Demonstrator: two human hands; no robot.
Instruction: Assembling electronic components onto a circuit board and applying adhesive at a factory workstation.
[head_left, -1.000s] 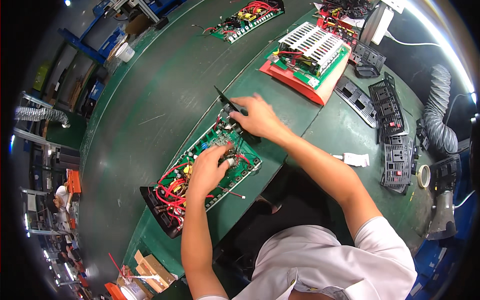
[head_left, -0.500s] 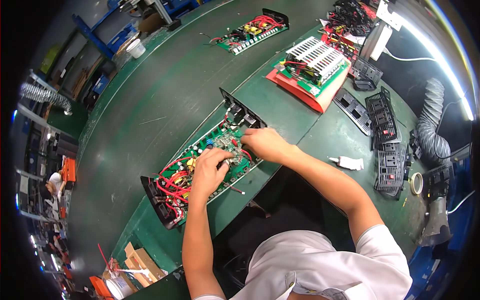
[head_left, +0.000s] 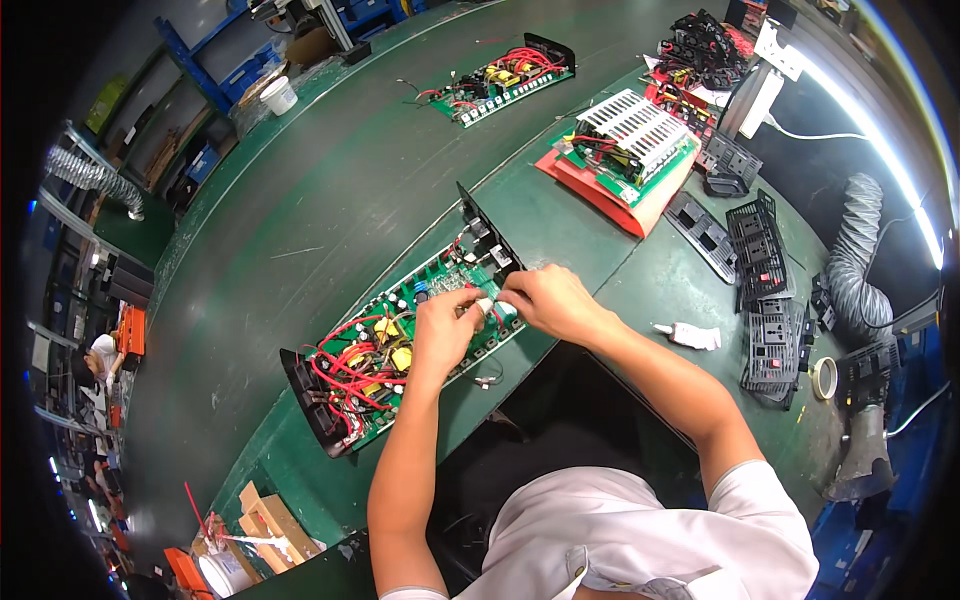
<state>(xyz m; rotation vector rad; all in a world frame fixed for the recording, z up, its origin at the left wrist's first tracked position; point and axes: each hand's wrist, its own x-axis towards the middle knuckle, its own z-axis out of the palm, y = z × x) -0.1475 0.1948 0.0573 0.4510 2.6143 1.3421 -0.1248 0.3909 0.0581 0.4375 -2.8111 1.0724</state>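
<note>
Got a big green table (head_left: pixel 592 262) stretching across the middle, a super bright tube light (head_left: pixel 885 140) over on the right with a ribbed silvery duct (head_left: pixel 858 240) near it, plus blue-framed shelving (head_left: pixel 182 72), a blue bin (head_left: pixel 203 163) and another ribbed duct (head_left: pixel 95 174) off to the left.

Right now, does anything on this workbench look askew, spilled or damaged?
Nothing looks spilled or damaged. The black slotted panels overlap at uneven angles on the right, and a white tube lies on its side nearby, which looks slightly untidy.
</note>
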